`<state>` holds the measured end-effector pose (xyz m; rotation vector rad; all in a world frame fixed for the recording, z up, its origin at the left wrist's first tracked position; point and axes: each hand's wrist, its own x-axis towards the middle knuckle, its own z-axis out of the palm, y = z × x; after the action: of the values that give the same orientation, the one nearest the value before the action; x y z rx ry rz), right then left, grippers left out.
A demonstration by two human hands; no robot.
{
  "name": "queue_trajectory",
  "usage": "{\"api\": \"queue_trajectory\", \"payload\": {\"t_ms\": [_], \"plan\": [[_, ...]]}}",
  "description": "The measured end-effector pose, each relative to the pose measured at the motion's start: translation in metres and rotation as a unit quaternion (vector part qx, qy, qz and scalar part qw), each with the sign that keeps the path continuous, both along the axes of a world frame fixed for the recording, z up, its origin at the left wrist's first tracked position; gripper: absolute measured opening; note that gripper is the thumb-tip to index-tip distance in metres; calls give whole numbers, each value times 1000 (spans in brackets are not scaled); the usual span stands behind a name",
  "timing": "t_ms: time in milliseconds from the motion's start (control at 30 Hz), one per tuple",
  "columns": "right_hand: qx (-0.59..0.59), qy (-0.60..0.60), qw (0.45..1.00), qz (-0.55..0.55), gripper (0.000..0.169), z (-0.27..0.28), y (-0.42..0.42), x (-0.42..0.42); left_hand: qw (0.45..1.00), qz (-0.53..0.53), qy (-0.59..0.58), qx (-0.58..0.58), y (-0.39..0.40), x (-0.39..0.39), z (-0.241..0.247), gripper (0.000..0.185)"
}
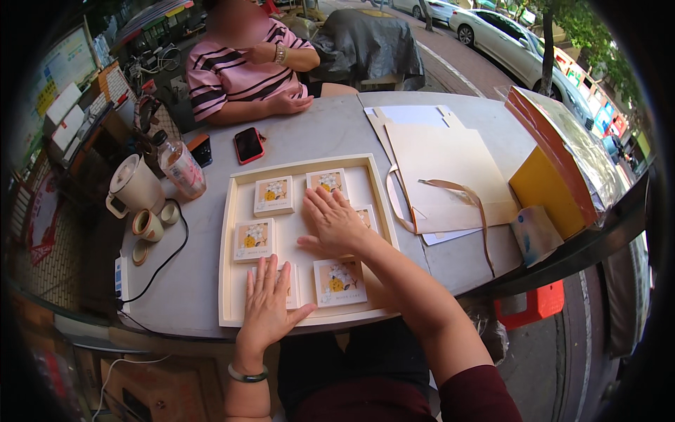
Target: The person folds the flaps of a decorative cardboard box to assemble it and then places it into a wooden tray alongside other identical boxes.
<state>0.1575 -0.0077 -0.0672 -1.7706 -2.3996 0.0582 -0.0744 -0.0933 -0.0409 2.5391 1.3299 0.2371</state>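
Observation:
A shallow cream box tray (225, 285) lies before me on the grey table. Several small square mooncake boxes with a printed flower picture are in it, among them one at the upper left (273, 195), one at the middle left (253, 240) and one at the lower right (340, 282). My left hand (269, 303), a bangle on its wrist, lies spread over the lower-left box and partly hides it. Spread flat too, my right hand (332, 224) has its fingertips at the upper-right box (326, 179) and partly covers the right-hand box (367, 217). Neither hand grips anything.
Across the table (316, 126) sits a person in a striped shirt. A red-cased phone (248, 145) lies near them. Left stand a plastic bottle (182, 168), an electric kettle (138, 184) and cups (147, 225). A ribboned paper bag (443, 174) and a yellow box (548, 190) are right.

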Motion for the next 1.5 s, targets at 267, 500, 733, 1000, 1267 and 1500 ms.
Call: {"api": "queue_trajectory", "payload": {"t_ms": [267,500,733,1000,1267,1500], "plan": [[94,144,984,39,71,13,1,17,1000,-6,5,8,2,0,0,92],[261,249,929,-77,34,38,-51,95,1000,5,-11,15,-1,-2,-4,91],[149,-7,971,-186,58,-12,-96,158,999,12,-38,22,-2,1,0,92],[137,27,971,-193,42,-9,-97,159,999,16,-41,22,-1,1,-1,91],[276,-27,949,-153,9,-7,-99,183,998,12,-45,31,-2,0,1,89],[176,-72,956,-223,19,-18,-104,166,998,8,-53,33,-1,1,1,88]]}}
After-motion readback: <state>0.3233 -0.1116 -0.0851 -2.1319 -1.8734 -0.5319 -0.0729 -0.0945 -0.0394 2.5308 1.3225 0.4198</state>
